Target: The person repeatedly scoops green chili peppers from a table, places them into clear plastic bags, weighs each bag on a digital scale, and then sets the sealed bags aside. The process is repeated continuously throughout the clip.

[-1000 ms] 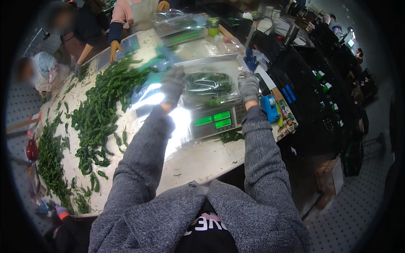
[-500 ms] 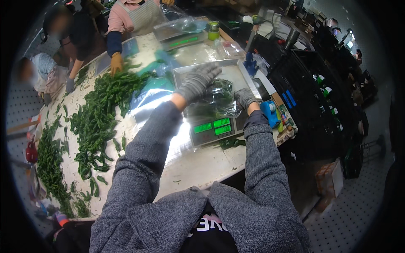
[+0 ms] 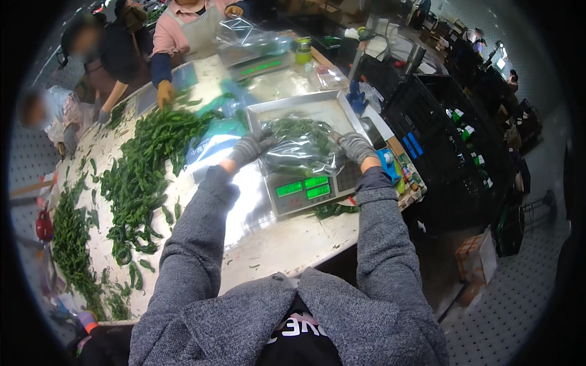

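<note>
A clear plastic bag of green peppers point(image 3: 300, 141) lies on the metal tray of a weighing scale point(image 3: 284, 206) with green lit displays. My left hand point(image 3: 252, 147), in a grey glove, holds the bag's left edge. At its right edge my right hand point(image 3: 357, 147), also gloved in grey, grips the plastic with bent fingers. The fingertips of both hands are partly lost against the shiny film. Left of the scale are flat printed plastic bags point(image 3: 210, 143), bright with glare.
Loose green peppers point(image 3: 143, 155) are heaped over the table's left side. Co-workers stand beyond, one with an orange-gloved hand point(image 3: 165, 94) at the heap. Another scale point(image 3: 262, 66) and a green-lidded jar point(image 3: 303, 52) stand at the back. Black crates point(image 3: 406, 119) flank the right.
My left hand has come down from over the bag to its left edge. My right hand stays at the right side. The bag now lies flatter and wider.
</note>
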Motion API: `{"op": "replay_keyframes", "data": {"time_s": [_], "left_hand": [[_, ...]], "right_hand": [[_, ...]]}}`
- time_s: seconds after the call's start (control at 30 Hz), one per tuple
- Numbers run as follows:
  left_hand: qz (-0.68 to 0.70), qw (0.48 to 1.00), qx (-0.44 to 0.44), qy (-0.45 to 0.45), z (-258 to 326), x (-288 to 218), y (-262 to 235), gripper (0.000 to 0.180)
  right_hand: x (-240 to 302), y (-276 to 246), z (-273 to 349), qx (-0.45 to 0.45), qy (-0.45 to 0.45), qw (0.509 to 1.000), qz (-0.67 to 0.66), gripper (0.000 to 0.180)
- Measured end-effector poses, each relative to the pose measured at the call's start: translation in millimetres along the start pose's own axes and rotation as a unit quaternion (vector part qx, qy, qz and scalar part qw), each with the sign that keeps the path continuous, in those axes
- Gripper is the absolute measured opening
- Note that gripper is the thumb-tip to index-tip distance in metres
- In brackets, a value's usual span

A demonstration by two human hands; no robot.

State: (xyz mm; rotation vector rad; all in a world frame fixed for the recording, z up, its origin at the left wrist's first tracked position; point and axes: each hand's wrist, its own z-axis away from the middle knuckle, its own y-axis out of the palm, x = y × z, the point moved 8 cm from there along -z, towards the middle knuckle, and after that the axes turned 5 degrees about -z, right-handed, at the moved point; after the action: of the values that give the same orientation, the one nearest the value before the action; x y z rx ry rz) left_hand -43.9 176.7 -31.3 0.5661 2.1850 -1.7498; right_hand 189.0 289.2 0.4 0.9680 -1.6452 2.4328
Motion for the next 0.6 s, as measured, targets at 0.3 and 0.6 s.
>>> {"op": "replay_keyframes", "data": {"time_s": [0.3, 0.6], "left_hand": [[0.109, 0.981, -0.153, -0.053, 78.0, -52.6, -22.2, 0.069], [0.429, 0.886, -0.163, -0.072, 51.5, -66.3, -99.6, 0.015]], "right_hand": [[17.4, 44.2, 87.9, -0.241, -0.321, 0.912, 0.083, 0.039], [63.9, -59.4, 105.0, -0.111, -0.212, 0.875, -0.420, 0.020]]}}
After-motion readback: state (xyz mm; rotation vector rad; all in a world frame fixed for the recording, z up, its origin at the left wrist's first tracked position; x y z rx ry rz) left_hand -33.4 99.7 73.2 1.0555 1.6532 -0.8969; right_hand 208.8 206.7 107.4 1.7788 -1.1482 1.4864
